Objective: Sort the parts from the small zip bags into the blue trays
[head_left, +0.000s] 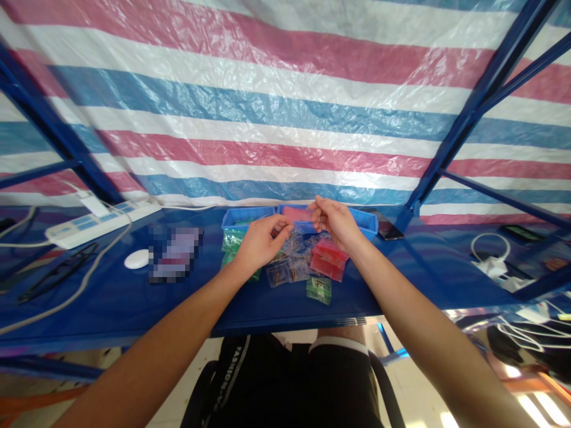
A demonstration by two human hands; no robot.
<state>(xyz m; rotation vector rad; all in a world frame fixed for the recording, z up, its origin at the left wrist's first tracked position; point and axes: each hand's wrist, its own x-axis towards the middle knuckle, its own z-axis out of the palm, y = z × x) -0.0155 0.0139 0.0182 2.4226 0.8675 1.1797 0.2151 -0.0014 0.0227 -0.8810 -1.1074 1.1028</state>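
Note:
My left hand is over the left part of a pile of small zip bags, thumb and forefinger pinched together; whatever is between them is too small to make out. My right hand is closed with curled fingers above the pile's right side. A pink plastic bag lies by its fingertips, over a blue bin; I cannot tell if it is gripped. Below the hands lie clear bags with small brass-coloured parts, red bags and a green bag with dark pieces. More green bags lie left.
Blue bins stand along the table's back edge. A dark phone lies right of them. To the left are a white power strip, a white oval object, a blurred-out item, glasses and a cable. Blue posts frame a striped sheet.

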